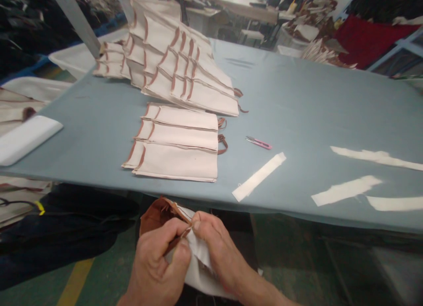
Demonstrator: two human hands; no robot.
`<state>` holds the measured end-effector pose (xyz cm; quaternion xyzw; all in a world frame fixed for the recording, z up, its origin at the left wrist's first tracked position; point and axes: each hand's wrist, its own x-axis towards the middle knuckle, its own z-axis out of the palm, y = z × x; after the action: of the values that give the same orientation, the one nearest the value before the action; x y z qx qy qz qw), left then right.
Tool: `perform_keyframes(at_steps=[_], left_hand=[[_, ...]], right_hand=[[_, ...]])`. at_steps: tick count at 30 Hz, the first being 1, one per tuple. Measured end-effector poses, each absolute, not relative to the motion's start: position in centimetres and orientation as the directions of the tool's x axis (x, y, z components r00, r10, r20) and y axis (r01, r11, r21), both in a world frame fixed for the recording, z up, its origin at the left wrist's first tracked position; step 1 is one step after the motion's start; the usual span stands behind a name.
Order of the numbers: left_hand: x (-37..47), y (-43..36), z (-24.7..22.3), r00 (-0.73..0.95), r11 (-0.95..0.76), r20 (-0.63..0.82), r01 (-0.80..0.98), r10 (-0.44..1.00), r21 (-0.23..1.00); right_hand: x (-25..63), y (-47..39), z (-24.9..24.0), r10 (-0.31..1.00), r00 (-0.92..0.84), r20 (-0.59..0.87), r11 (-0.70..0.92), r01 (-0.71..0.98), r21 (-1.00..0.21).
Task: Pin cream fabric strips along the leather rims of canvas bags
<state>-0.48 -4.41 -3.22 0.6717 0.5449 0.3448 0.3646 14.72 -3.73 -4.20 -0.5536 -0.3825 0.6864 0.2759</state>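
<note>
Below the table's front edge, a cream fabric bag (198, 275) with a brown lining hangs between my two hands. My left hand (158, 257) pinches the bag's brown-trimmed edge between thumb and bent forefinger. Close beside it, my right hand (218, 244) grips the same edge, its thumb pressed on the seam. The thumbs are a short gap apart. The bag's opening gapes to the upper left and shows brown cloth inside. Its lower part is hidden behind my hands and wrists.
Flat cream pieces with brown trim (178, 143) lie in rows on the blue-grey table (307, 103), with a taller stack (188, 72) behind. Pink thread snips (259, 142) and a cream strip (259, 176) lie to the right. Someone's dark-clothed leg (72, 226) is at left.
</note>
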Motion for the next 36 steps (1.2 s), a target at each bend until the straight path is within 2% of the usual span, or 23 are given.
perform_keyframes(at_steps=[3, 7, 10, 13, 17, 21, 24, 28, 31, 36], left_hand=[[-0.2, -4.4, -3.6, 0.131, -0.056, 0.000, 0.419, 0.991, 0.906], [-0.2, -4.6, -4.2, 0.102, 0.051, -0.077, 0.236, 0.992, 0.970], [-0.9, -4.4, -4.2, 0.084, 0.151, -0.160, 0.104, 0.984, 0.983], [-2.3, -3.7, -3.6, 0.143, 0.199, -0.207, 0.067, 0.968, 0.978], [-4.0, -2.6, -2.3, 0.251, 0.126, -0.158, 0.136, 0.955, 0.983], [-4.9, -2.1, -1.4, 0.270, 0.029, -0.092, 0.228, 0.958, 0.973], [-5.0, -2.0, -0.8, 0.297, -0.014, -0.080, 0.300, 0.952, 0.954], [-4.8, -2.1, -0.2, 0.345, -0.088, -0.048, 0.368, 0.937, 0.926], [-4.4, -2.5, 0.0, 0.367, -0.142, -0.035, 0.444, 0.930, 0.885], [-4.0, -3.1, 0.2, 0.328, -0.256, 0.090, 0.508, 0.940, 0.823]], right_hand=[[14.3, -3.3, -4.6, 0.856, -0.201, -0.476, -0.464, 0.108, -0.879], [14.7, -3.0, -5.2, 0.882, -0.224, -0.414, -0.391, 0.139, -0.910], [16.0, -3.1, -5.4, 0.929, -0.203, -0.309, -0.287, 0.131, -0.949], [17.5, -2.7, -4.3, 0.969, -0.172, -0.177, -0.138, 0.219, -0.966], [18.2, -0.9, -1.0, 0.959, -0.271, 0.077, 0.155, 0.279, -0.948], [17.2, 1.5, 1.2, 0.795, -0.568, 0.213, 0.355, 0.151, -0.923], [16.4, 2.9, 1.4, 0.697, -0.678, 0.234, 0.459, 0.170, -0.872], [16.2, 3.7, 1.3, 0.641, -0.730, 0.237, 0.617, 0.306, -0.725], [16.2, 3.8, 1.2, 0.612, -0.757, 0.227, 0.673, 0.348, -0.652], [15.9, 3.3, 0.5, 0.648, -0.710, 0.276, 0.633, 0.302, -0.713]])
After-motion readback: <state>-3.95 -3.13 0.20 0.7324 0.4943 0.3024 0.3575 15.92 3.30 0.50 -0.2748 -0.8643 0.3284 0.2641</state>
